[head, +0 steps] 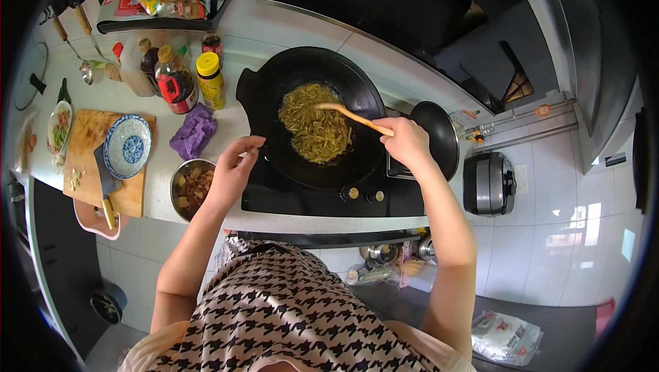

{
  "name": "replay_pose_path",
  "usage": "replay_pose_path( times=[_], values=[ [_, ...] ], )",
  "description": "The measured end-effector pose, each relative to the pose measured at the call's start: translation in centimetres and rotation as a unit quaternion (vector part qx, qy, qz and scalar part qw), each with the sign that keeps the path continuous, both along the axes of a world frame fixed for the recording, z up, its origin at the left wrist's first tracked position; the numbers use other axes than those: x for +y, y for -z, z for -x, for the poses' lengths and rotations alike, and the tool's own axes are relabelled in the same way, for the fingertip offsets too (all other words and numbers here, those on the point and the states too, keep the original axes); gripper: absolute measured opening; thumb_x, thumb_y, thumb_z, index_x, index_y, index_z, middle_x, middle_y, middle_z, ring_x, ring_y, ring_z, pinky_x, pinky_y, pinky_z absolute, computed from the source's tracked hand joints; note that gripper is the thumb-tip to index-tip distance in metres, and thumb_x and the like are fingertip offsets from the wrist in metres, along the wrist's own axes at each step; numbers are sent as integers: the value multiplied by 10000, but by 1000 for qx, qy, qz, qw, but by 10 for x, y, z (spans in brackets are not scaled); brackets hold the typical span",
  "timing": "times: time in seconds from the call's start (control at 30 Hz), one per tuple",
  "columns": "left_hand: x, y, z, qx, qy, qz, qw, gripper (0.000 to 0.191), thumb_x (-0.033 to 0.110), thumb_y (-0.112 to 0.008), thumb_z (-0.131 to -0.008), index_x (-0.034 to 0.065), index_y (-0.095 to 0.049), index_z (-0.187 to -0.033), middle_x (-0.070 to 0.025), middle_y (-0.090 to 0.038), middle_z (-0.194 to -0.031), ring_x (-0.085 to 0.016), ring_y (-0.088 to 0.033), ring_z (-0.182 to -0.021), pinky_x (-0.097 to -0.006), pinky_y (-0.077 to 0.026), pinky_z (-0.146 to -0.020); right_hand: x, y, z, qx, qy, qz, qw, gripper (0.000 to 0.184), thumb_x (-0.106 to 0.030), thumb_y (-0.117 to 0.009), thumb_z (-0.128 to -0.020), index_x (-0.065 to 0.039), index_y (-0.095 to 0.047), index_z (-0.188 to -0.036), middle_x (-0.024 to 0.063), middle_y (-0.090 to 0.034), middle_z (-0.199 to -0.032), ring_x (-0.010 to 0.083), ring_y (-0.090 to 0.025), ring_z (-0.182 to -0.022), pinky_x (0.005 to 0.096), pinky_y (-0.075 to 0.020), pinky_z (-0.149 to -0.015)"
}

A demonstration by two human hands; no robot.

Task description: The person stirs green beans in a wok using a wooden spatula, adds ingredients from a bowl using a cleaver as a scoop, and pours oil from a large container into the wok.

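Note:
In a black wok (355,73) on the hob lies a heap of yellow-brown shredded food (319,135). My right hand (408,140) grips the handle of a wooden spatula (360,119), whose head rests in the heap. Beside the wok's left edge is my left hand (238,168), its fingers loosely bent and nothing in them. Whether its fingertips touch the rim I cannot tell. Close to that wrist stands a metal bowl (176,202) of browned chunks, partly behind my forearm.
Left of the hob are a crumpled purple cloth (193,132), a yellow-capped jar (210,83) and several sauce bottles (175,83). A cleaver (106,171) and a blue-and-white plate (127,146) lie on a wooden cutting board (85,125). Right stand a black pan (437,130) and a rice cooker (488,184).

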State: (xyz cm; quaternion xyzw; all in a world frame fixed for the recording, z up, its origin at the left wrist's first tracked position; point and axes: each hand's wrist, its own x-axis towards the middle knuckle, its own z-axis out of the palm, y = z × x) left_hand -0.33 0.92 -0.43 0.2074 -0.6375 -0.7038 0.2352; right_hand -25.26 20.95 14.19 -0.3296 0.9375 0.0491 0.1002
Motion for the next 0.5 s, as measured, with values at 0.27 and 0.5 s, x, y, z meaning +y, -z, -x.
replay_pose_path(
  times=[0.27,0.5],
  values=[
    [4,-8,-3,-30,17,-16,999,244,123,-528,-1000,26,-618,-1205,-27,-635,-1073,-95,-552,-994,-246,-439,-846,10,9,-26,-66,-37,50,996,403,-53,-594,-799,-252,-732,-1122,85,-717,-972,284,-686,-910,385,-538,-813],
    [2,-6,-2,-15,4,-30,999,247,126,-521,-1005,20,-613,-1209,-38,-639,-1094,-111,-561,-1022,-258,-439,-887,35,0,-51,-13,-89,35,995,408,-37,-621,-785,-248,-729,-1117,51,-698,-948,260,-687,-852,397,-542,-764]
  ],
)
